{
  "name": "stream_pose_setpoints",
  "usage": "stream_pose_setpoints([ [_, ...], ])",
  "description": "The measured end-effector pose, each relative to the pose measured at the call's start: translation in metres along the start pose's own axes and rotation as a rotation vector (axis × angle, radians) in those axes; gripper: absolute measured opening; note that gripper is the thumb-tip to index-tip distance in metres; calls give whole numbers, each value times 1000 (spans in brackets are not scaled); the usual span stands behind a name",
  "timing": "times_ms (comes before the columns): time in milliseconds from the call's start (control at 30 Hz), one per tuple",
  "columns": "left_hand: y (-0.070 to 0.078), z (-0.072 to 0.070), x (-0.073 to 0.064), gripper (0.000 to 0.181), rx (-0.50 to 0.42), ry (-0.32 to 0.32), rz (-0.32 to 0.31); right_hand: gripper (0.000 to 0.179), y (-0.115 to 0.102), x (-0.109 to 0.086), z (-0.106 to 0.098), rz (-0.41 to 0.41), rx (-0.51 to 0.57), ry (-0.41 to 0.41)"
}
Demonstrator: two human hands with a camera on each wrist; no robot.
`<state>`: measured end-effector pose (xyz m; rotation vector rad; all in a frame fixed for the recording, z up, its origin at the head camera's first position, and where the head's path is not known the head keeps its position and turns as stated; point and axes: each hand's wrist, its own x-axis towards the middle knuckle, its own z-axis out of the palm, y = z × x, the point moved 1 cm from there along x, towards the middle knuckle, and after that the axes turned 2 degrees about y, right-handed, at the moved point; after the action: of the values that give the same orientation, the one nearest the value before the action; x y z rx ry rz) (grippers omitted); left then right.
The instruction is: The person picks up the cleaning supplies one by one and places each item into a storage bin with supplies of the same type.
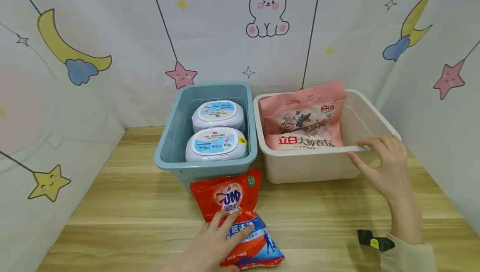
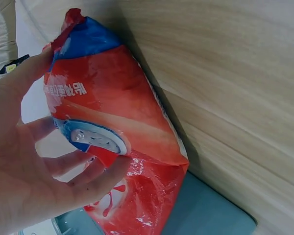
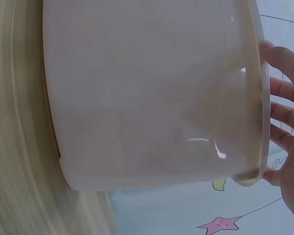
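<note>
A red and blue bag of laundry powder (image 1: 258, 243) lies in front of the teal bin (image 1: 165, 165), its top end close against that bin. My left hand (image 1: 213, 238) grips the bag from the near left, fingers spread across its front and thumb at its lower edge. In the left wrist view the thumb and fingers curve about the bag (image 2: 108, 107). My right hand (image 1: 386, 163) holds the front rim of the cream bin (image 1: 311, 168) near its right corner. The right wrist view shows the thumb outside the rim and the fingers over its inner side.
Two white tubs (image 1: 215, 145) with blue labels sit one behind the other in the teal bin. A pink laundry bag (image 1: 303, 118) leans inside the cream bin. On the wooden table (image 1: 123, 205), a black strap (image 1: 375, 240) shows by the right sleeve. Patterned cloth encloses the back and sides.
</note>
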<state>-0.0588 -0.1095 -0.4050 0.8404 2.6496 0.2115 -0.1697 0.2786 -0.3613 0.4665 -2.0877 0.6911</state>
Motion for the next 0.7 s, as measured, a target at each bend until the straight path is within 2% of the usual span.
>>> stream_pose_setpoints([
  [333,-2,2,-1,78,-34,-5,-2,69,0,-1,-1,-6,-1,-8],
  [500,-2,4,-1,84,-38,-20,-21,69,-1,-1,0,4,-1,-13],
  [700,1,7,-3,91,-32,-7,-26,71,0,0,-1,-12,-10,-13],
])
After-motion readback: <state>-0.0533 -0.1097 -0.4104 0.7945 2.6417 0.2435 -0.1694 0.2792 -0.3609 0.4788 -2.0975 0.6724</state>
